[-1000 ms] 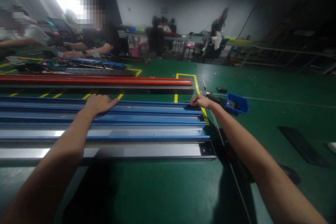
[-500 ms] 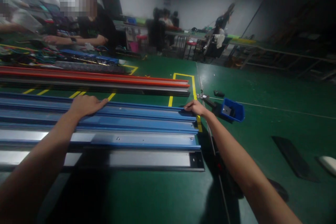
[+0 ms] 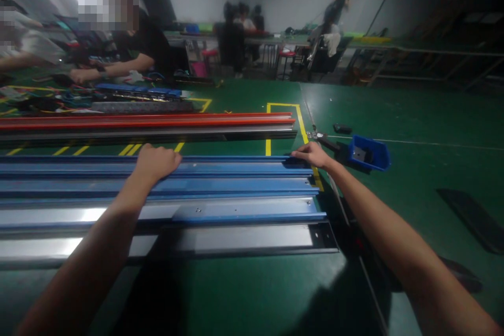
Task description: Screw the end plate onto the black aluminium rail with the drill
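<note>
Several long metal channel profiles lie side by side across the green table (image 3: 244,294). My left hand (image 3: 157,161) is closed over the far edge of the farthest blue profile (image 3: 236,166), its fingertips hidden behind that edge. Near the right end of the same profile, my right hand (image 3: 316,155) pinches the far edge between thumb and fingers. Closer to me are another blue profile (image 3: 244,185), a silver one with blue edges (image 3: 271,206) and a silver one with dark edges (image 3: 255,239).
Beyond the blue profiles lie red and black profiles (image 3: 236,122). A blue bin (image 3: 372,153) with small parts stands at right, near a black object (image 3: 342,128). Wiring clutter (image 3: 74,97) and a co-worker's arm (image 3: 122,67) are at far left.
The view has shifted, so profiles and bin appear farther right. My left thumb, stretched along the profile before, is now tucked in. My right hand stays at the profile's end.
</note>
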`<state>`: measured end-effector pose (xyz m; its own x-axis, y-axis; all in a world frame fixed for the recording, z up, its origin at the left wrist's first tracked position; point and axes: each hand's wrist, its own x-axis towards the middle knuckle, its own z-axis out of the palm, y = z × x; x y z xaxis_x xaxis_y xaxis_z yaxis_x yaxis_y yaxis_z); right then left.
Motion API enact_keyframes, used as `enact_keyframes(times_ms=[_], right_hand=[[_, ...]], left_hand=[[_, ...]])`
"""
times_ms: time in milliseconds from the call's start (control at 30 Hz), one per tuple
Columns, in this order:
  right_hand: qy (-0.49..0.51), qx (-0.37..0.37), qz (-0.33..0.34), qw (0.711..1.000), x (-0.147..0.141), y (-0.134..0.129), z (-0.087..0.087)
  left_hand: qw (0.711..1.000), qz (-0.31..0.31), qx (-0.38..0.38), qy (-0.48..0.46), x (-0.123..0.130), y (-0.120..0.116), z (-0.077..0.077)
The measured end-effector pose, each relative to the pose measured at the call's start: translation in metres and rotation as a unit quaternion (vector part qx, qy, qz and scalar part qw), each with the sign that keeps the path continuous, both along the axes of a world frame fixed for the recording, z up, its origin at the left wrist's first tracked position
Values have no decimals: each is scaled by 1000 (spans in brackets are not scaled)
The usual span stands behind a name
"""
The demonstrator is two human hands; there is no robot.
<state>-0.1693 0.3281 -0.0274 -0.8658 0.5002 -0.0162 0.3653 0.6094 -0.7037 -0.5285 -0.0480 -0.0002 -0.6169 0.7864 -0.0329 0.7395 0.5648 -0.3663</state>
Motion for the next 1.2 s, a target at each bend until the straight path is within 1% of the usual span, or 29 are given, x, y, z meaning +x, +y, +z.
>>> enact_keyframes(times_ms=[133,267,333,400,467,567,667,833,900,1067,1200], right_hand=[[-2,56,-35,998,-2,-2,-1],[17,126,-66,990,-12,1,2],[40,159,-87,983,-16,4,3],[48,173,-99,979,-19,8,2],[36,166,-96,981,-19,11,-2],[10,145,-83,986,-18,13,-8],[-1,138,-74,988,-18,14,-10],[-13,128,-63,990,-20,14,-7],[-15,125,-69,990,-20,15,-7],[-19,134,-87,987,-19,18,-9],[-17,154,-89,984,-18,19,-11]], left_hand=[[999,-28,23,-3,-5,9,3],[995,-45,83,-17,-16,23,5],[991,-54,125,-19,-23,31,2],[985,-58,160,-18,-30,37,-6],[981,-68,178,-33,-37,41,-18],[979,-65,181,-75,-45,41,-34],[977,-48,179,-107,-51,39,-42],[977,-20,171,-127,-54,41,-40],[978,-19,166,-127,-54,41,-39],[979,-52,161,-111,-57,41,-40],[979,-72,165,-99,-58,39,-39]])
